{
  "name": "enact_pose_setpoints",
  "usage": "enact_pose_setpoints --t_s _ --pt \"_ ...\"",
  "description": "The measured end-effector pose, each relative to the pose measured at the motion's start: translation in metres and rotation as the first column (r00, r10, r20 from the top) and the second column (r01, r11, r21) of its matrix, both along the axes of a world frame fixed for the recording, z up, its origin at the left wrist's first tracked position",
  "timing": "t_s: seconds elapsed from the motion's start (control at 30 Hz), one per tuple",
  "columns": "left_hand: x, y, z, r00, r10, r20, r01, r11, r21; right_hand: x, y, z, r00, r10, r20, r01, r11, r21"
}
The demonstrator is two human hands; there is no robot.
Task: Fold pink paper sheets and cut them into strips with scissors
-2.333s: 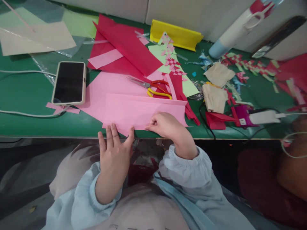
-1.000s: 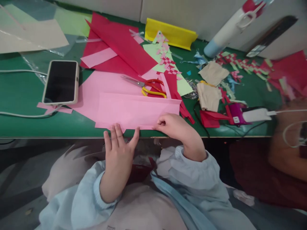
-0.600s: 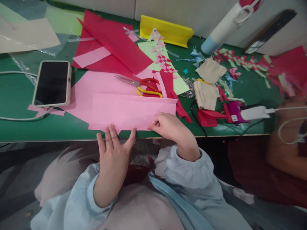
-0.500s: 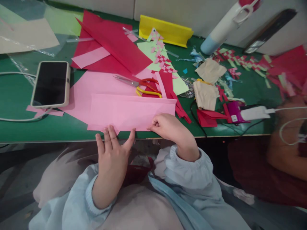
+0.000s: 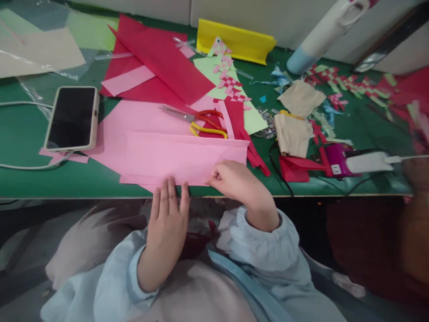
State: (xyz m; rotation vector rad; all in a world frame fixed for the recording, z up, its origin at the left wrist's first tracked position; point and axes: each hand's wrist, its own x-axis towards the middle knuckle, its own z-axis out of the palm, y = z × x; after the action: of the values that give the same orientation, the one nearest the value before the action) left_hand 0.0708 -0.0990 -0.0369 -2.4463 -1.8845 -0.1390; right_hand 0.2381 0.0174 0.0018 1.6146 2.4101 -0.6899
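Observation:
A pink sheet of paper [image 5: 181, 156] lies along the front edge of the table, with folded strips along its far and near sides. My left hand [image 5: 169, 223] is open, its fingers stretched out and the tips on the near fold. At the right end of that fold, my right hand [image 5: 236, 181] is closed, thumb and curled fingers pinching the paper's near edge. Just beyond the sheet lie scissors [image 5: 197, 120] with one red and one yellow handle. A larger pink paper [image 5: 114, 120] is partly under the sheet.
A phone [image 5: 71, 118] with a cable lies at the left. Red paper [image 5: 161, 58], a folded yellow paper [image 5: 234, 40] and woven paper fish [image 5: 229, 82] are at the back. Cloth pouches [image 5: 295, 134], a power bank [image 5: 368, 162] and a bottle [image 5: 321, 38] stand right. Another person's arm [image 5: 415, 214] is blurred.
My left hand has slid to the right along the near fold, and its fingers have drawn closer together. My right hand stays in place. The other person's arm at the right has moved.

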Motion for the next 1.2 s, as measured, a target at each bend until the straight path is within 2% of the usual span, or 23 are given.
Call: enact_pose_setpoints --t_s 0.2,0.37,0.53,0.7,0.87,1.2 --pt "0.005 0.002 -0.004 1.000 -0.009 0.005 0.009 0.999 0.036 -0.002 0.001 0.002 1.000 -0.029 -0.010 0.029 0.999 -0.017" --pt "0.005 0.003 -0.005 1.000 -0.002 0.008 0.002 0.999 0.039 0.011 -0.002 0.003 0.990 -0.065 -0.125 0.057 0.996 -0.069" --pt "0.007 0.003 -0.006 1.000 0.003 -0.031 0.000 0.996 0.086 0.025 -0.008 0.001 0.976 -0.090 -0.198 0.089 0.996 -0.012" --pt "0.009 0.004 -0.005 0.996 -0.002 -0.094 0.016 0.990 0.142 0.023 -0.009 -0.002 0.983 -0.085 -0.164 0.091 0.995 0.029" --pt "0.008 0.005 -0.005 0.993 -0.005 -0.115 0.021 0.991 0.134 0.019 -0.007 -0.002 0.994 -0.078 -0.082 0.080 0.996 0.029" --pt "0.007 0.004 -0.006 0.999 0.010 -0.033 -0.007 0.996 0.085 0.017 -0.001 -0.001 0.998 -0.057 -0.013 0.057 0.998 -0.010"
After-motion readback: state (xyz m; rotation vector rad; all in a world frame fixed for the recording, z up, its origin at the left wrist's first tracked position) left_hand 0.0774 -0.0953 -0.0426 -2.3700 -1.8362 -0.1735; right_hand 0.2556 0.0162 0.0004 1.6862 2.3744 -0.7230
